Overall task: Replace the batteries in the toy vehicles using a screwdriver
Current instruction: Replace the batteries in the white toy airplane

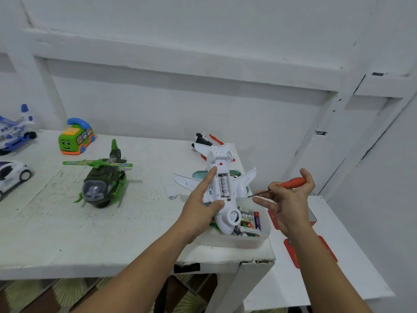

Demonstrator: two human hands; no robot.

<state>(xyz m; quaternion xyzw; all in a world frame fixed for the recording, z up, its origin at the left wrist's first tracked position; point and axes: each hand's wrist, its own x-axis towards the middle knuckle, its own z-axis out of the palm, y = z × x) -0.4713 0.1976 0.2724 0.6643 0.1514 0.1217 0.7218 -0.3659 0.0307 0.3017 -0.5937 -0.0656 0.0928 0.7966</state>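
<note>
**Upturned toy plane over the battery tub**

The left hand (pixel 200 206) is gripping the white toy airplane (pixel 222 188) belly-up above the white table's (pixel 67 233) front right corner, its open compartment showing batteries (pixel 224 185). The plane is hiding much of the clear tub (pixel 255 241) of loose batteries. The right hand (pixel 288 204) is pinching an orange-handled screwdriver (pixel 291 182), its other fingers spread. A toy car (pixel 11 175) is being cut off at the left edge. White walls are standing behind.
</note>
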